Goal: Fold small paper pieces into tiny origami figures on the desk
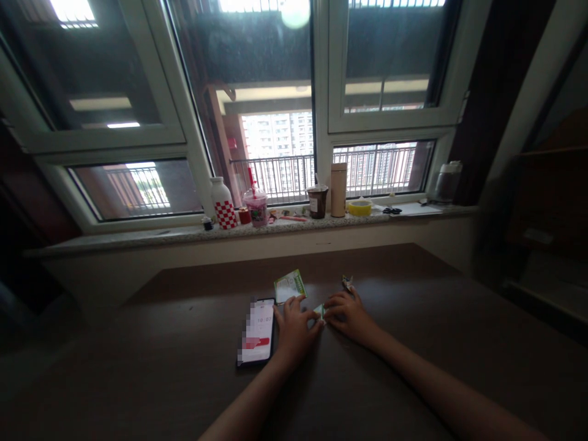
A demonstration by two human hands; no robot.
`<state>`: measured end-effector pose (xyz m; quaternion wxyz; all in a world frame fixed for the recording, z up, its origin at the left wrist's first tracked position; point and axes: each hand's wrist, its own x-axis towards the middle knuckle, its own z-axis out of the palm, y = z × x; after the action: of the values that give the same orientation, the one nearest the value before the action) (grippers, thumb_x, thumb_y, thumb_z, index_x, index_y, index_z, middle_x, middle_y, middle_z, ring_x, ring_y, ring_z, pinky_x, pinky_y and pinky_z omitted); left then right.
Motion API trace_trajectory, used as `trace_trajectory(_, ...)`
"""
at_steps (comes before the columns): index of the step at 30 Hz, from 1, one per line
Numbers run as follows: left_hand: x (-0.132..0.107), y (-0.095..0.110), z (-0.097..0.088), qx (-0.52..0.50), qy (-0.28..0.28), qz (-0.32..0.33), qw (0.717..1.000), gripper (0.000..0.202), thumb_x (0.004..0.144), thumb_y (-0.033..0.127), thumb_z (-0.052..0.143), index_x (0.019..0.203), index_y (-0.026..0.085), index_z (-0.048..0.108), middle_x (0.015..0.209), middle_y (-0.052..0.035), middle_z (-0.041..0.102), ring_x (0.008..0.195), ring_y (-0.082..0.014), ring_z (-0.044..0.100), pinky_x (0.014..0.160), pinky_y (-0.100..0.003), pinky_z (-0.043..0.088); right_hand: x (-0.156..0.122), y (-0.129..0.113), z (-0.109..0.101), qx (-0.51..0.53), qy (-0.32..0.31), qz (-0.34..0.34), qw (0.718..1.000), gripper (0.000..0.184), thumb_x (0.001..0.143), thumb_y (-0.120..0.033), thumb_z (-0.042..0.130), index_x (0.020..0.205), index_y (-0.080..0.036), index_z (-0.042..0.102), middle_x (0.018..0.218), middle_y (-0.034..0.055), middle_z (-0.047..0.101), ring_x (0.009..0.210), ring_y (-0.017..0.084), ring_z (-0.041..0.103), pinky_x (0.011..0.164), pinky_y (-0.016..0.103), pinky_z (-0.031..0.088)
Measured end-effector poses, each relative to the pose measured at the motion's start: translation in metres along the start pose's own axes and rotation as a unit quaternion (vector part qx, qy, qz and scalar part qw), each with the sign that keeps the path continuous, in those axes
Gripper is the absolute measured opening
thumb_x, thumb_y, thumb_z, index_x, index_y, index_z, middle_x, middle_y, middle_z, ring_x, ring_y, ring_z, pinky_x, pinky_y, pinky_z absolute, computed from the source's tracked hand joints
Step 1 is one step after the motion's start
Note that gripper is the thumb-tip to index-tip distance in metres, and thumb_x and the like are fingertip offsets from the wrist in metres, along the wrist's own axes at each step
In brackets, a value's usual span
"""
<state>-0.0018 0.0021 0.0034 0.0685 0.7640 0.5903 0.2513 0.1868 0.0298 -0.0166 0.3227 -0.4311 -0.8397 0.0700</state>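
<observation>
Between my two hands, a small green-and-white piece of paper or card (pixel 319 311) lies low over the table, partly covered by my fingers. My left hand (pixel 294 326) grips its left side with thumb and forefinger, while the other fingers reach forward. From the right, my right hand (pixel 348 315) has its bent fingertips closed on the other edge. A larger green-bordered card (pixel 290 286) lies just beyond my left fingertips. Beside my left hand is a lit smartphone (pixel 258 334). Past my right fingers sits a small dark, crumpled-looking item (pixel 347 282), its kind unclear.
The brown table (pixel 184 361) ends before a stone windowsill (pixel 294 225). On the sill stand a red-checked white bottle (pixel 223 205), a pink drink cup (pixel 256 208), a dark drink cup (pixel 317 202), a tan flask (pixel 339 190), a yellow tape roll (pixel 359 209) and black scissors (pixel 392 211).
</observation>
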Motion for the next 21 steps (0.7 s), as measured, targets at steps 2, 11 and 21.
trace_trajectory(2, -0.0001, 0.0011, -0.0012, 0.003, -0.008, -0.007, 1.000, 0.016, 0.080, 0.041, 0.067, 0.091, 0.032, 0.075, 0.139, -0.0060, 0.050, 0.136, -0.0333, 0.032, 0.110, -0.070, 0.003, 0.0006, 0.0006, -0.0016, -0.001, -0.008, -0.003, 1.000, 0.008, 0.082, -0.028, 0.067, 0.084, -0.030, 0.075, 0.102, 0.0013, 0.072, 0.110, 0.025, 0.057, 0.110, 0.060, 0.009)
trace_trajectory(11, 0.0007, -0.0011, -0.0007, 0.015, -0.016, -0.010, 1.000, 0.018, 0.080, 0.043, 0.065, 0.093, 0.035, 0.075, 0.141, -0.0049, 0.049, 0.138, -0.0331, 0.030, 0.110, -0.069, 0.003, 0.0006, 0.0029, -0.0036, 0.021, -0.027, 0.018, 0.999, 0.012, 0.081, -0.025, 0.067, 0.087, -0.031, 0.077, 0.104, 0.0024, 0.071, 0.109, 0.025, 0.056, 0.112, 0.059, 0.012)
trace_trajectory(21, 0.0008, -0.0008, -0.0008, 0.017, -0.024, -0.015, 0.999, 0.018, 0.081, 0.044, 0.064, 0.094, 0.036, 0.075, 0.142, -0.0044, 0.049, 0.139, -0.0335, 0.028, 0.110, -0.068, 0.003, 0.0010, 0.0088, -0.0031, 0.075, -0.044, 0.019, 0.996, 0.011, 0.079, -0.027, 0.072, 0.088, -0.029, 0.078, 0.108, 0.0041, 0.068, 0.111, 0.025, 0.054, 0.107, 0.047, 0.028)
